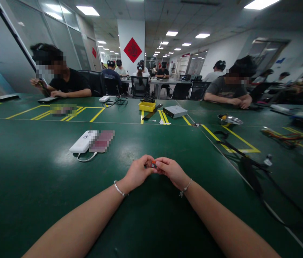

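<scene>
Both of my hands meet above the middle of the green table [46, 193]. Between the fingertips is a small multicoloured cube [153, 164], with orange-red on top and blue and pale patches below. Fingers cover most of it, so finer detail is hidden. My left hand [138, 174] pinches it from the left with thumb and fingers. From the other side, the closed fingers of my right hand [173, 173] grip it. Each wrist wears a silvery bracelet.
A white power bank [83, 142] with a short cable lies left of my hands, beside a blurred-out rectangle [102, 141]. Farther back are a yellow bin [147, 106], a grey box [175, 111] and a metal dish [230, 119]. Black cables [245, 161] run along the right. Two people sit opposite.
</scene>
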`<state>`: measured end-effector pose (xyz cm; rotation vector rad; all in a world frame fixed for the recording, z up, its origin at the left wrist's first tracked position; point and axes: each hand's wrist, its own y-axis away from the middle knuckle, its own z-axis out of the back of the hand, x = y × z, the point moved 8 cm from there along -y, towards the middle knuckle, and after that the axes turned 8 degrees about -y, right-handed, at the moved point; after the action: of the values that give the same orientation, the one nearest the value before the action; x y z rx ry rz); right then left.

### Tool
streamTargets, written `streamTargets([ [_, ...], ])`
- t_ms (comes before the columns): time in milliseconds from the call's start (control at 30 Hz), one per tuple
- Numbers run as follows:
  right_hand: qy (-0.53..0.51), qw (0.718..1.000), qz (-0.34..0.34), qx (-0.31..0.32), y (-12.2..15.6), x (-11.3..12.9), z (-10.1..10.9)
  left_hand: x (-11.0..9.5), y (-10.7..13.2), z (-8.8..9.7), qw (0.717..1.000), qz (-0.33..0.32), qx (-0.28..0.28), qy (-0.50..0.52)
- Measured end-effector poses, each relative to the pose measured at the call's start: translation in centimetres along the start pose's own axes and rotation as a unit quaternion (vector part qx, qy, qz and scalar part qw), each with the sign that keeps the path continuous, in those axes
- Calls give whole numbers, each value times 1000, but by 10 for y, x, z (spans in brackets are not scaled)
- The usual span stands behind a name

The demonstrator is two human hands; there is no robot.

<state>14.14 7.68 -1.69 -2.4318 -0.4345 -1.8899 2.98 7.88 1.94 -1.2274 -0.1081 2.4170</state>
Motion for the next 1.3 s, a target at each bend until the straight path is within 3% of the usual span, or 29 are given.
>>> streamTargets([
  [567, -6, 1000, 14, 12, 0, 3, -3, -2, 2, -5, 1000, -7, 24, -8],
  [833, 117, 990, 74, 0, -2, 18, -4, -2, 2, -12, 998, -21, 54, 15],
  [900, 155, 982, 98, -38, -2, 31, 13, 3, 1, -12, 997, -16, 54, 42],
  [1000, 280, 940, 118, -154, 3, 58, 68, 12, -2, -8, 999, -1, 38, 34],
  [1100, 481, 808, 75, -331, 25, 87, 146, 21, -5, -4, 999, 25, 24, -7],
  [1167, 531, 737, 6, -418, 43, 94, 194, 24, -6, -2, 998, 37, 22, -38],
  [1233, 542, 700, -48, -462, 58, 92, 228, 23, -6, -2, 997, 34, 23, -63],
  [1300, 544, 686, -81, -477, 66, 86, 249, 21, -6, -3, 996, 23, 27, -84],
])
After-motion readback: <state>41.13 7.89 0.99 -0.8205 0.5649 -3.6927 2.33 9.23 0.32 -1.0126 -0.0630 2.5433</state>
